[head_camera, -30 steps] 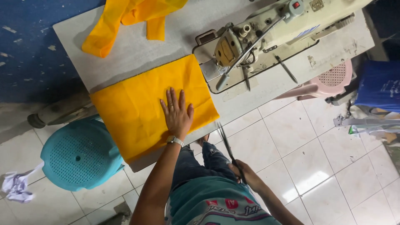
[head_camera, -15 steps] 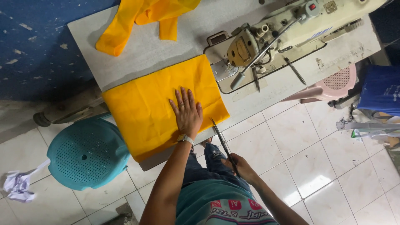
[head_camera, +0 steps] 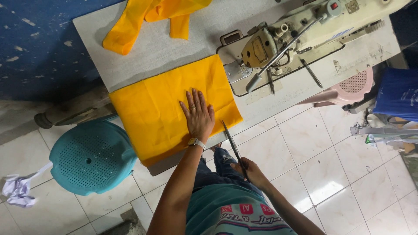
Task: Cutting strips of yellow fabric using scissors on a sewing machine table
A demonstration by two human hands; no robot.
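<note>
I see the grey desk (head_camera: 183, 52) running across the top of the view, with the cream sewing machine (head_camera: 296, 39) lying on its right part. On the near left part lies the yellow cloth (head_camera: 161, 109), a flat rectangle whose long axis runs from the desk's near-left edge up toward the machine; its near corner hangs just over the desk edge. More yellow fabric (head_camera: 143, 19) sits bunched at the far edge, well apart from it. A teal plastic stool (head_camera: 89, 159) stands on the tiled floor just left of the desk, partly under the cloth's overhanging edge.

My left hand (head_camera: 198, 115) lies flat on the right half of the cloth, grip spread wide, fingers pointing away from me toward the machine, palm pressing down rather than pinching.

My right hand (head_camera: 250, 172) is below the desk edge, over my lap, its grip closed around the handles of the scissors (head_camera: 233, 148). The blades point up and left, their tip reaching the cloth's near-right edge, just beside my left wrist.
</note>
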